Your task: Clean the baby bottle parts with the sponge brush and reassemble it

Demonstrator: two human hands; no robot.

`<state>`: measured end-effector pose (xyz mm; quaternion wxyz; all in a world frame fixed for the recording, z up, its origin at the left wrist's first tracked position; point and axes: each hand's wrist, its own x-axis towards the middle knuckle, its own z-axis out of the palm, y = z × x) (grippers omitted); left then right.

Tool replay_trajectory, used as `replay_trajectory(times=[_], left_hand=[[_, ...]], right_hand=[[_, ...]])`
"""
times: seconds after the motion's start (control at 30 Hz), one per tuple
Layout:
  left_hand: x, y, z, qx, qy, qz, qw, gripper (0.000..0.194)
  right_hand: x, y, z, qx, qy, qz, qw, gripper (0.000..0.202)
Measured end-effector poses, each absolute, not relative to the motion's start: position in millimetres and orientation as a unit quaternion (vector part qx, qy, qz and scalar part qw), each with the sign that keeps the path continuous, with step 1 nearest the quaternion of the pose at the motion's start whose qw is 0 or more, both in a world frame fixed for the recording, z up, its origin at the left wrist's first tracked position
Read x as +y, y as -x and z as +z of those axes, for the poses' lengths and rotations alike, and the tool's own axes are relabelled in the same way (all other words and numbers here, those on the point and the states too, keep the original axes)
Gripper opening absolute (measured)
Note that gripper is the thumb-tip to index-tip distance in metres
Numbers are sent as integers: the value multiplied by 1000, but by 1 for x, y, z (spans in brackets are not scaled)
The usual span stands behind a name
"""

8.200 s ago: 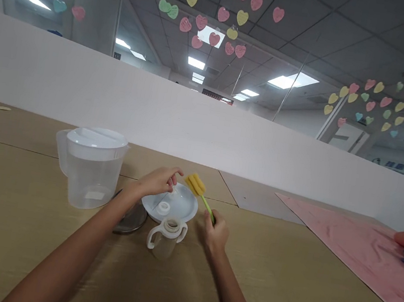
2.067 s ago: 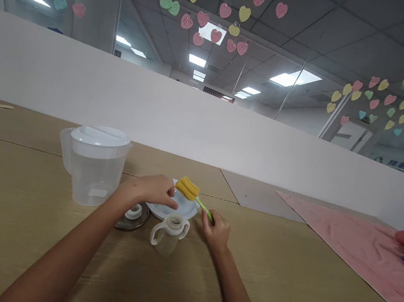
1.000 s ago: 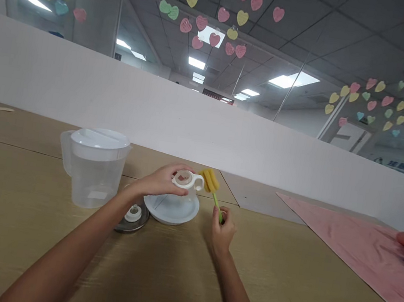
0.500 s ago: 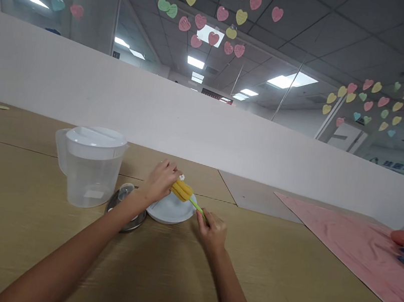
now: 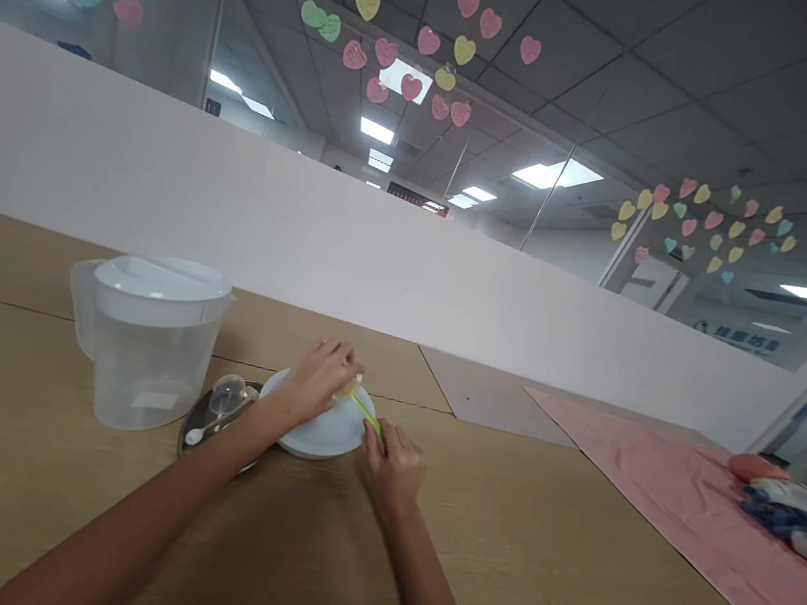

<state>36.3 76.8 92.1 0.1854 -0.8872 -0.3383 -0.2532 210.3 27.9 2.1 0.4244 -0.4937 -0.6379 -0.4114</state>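
R hand [image 5: 394, 468] pinches 1 brush [image 5: 365, 410] by its green handle, long axis slanting up-left, head toward 1 bottle [image 5: 360, 380] gripped in L hand [image 5: 323, 376]; 1 dish [image 5: 324, 435] below, 1 lidded jug [image 5: 152, 361] left of grips.

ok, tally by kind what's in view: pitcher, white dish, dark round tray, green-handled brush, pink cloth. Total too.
Pitcher: 1
White dish: 1
Dark round tray: 1
Green-handled brush: 1
Pink cloth: 1
Total: 5

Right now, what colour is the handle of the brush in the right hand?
Bright green; the handle shows in the head view, above the right hand.
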Motion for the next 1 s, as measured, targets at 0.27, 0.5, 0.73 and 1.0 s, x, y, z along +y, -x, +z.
replay_trajectory(times=[0.27, 0.5, 0.73, 1.0], left_hand=[[91, -25, 93, -358, 840, -296, 280, 40], [87, -5, 109, -467, 772, -383, 198, 52], [67, 10, 137, -461, 767, -397, -204, 84], [20, -22, 132, -368, 909, -145, -132, 80]], right_hand=[[32, -229, -1, -627, 495, -426, 425, 25], [36, -238, -5, -550, 567, -368, 490, 33], [39, -239, -2, -472, 802, -137, 340, 47], [39, -239, -3, -481, 845, -12, 233, 47]])
